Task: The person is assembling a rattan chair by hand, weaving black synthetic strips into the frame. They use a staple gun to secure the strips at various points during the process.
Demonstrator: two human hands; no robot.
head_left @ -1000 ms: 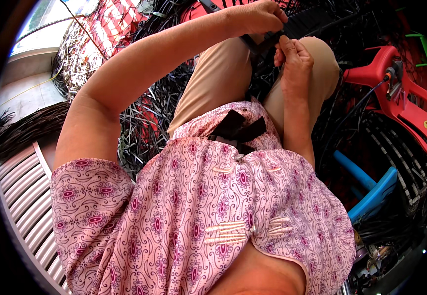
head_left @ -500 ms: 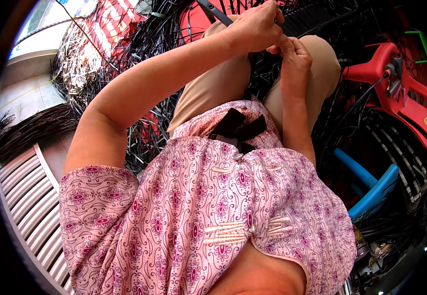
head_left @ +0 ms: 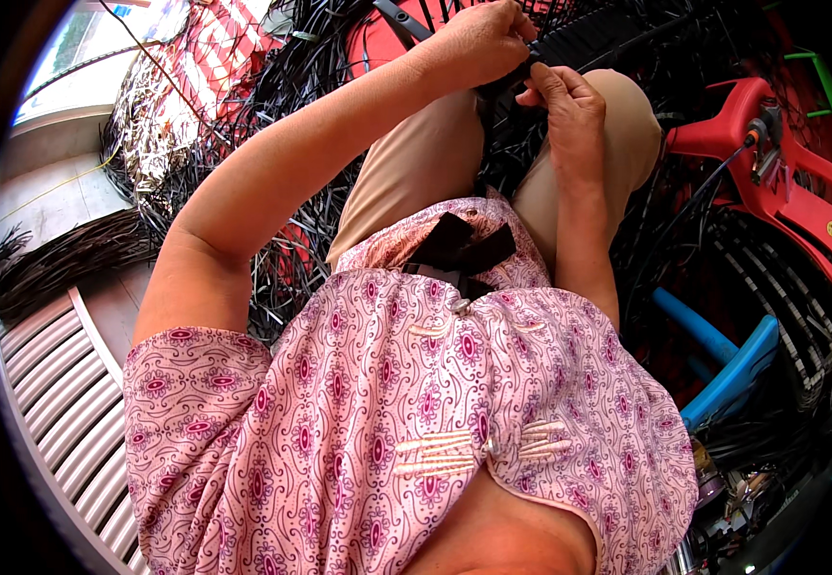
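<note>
My left hand point(head_left: 485, 43) is closed at the top of the view, over my left knee, its fingers bent down and partly hidden behind the knuckles. Close beside it, my right hand point(head_left: 572, 99) is pinched, thumb against the fingers. A bit of something dark shows between the two hands; whether it is a strip in their fingers I cannot make out. Just beyond the hands lies a black slatted or woven piece point(head_left: 584, 43). A dark grey bar point(head_left: 403, 19) with a hole in it sticks out past my left wrist.
Heaps of black plastic strips point(head_left: 272, 115) lie on the left and at the far side. At right are a red plastic chair or stool part point(head_left: 819, 206) with tools on it, a blue plastic piece point(head_left: 737, 374) and a green frame point(head_left: 823, 81). Pale slatted furniture point(head_left: 61, 383) stands at lower left.
My hands have moved apart a little, the left one up and to the left. Earlier their fingers were touching; now a small gap shows between them.
</note>
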